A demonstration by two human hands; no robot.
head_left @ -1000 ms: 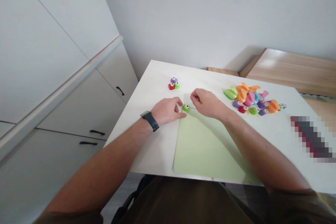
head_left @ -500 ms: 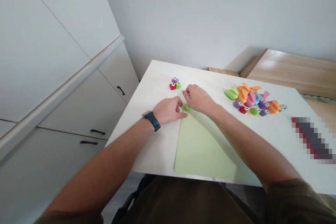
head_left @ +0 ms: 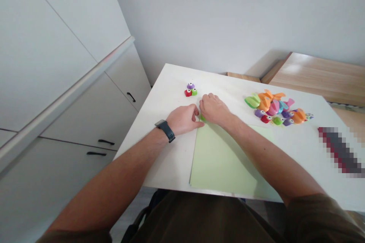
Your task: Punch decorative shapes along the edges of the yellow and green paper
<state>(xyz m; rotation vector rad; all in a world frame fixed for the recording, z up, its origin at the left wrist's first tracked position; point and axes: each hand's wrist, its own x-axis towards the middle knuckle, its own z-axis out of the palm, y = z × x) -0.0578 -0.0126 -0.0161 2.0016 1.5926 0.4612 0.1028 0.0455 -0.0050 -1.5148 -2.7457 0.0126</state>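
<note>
A small green toy piece with an eye [head_left: 202, 117] sits at the top left corner of the light green paper sheets [head_left: 222, 159], mostly hidden under my fingers. My right hand [head_left: 214, 109] is closed over it from the right, fingers curled down. On the left side, my left hand [head_left: 184, 119] rests by the same corner, its thumb stretched along the paper edge and its fingers bent but apart. Beyond both hands, a purple eye piece [head_left: 191, 85], a red one [head_left: 188, 92] and a green one [head_left: 194, 92] stand bunched together.
Right of my arm lies a pile of plastic fish-like parts: a green body [head_left: 252, 100], an orange body [head_left: 299, 115], and several eye pieces. A blurred dark-red object [head_left: 339, 150] is at the right of the white table [head_left: 171, 163]. White cabinets [head_left: 71, 114] line the left.
My right hand has come down and slightly closer over the green eye piece, covering most of it. My left hand has stayed almost in place.
</note>
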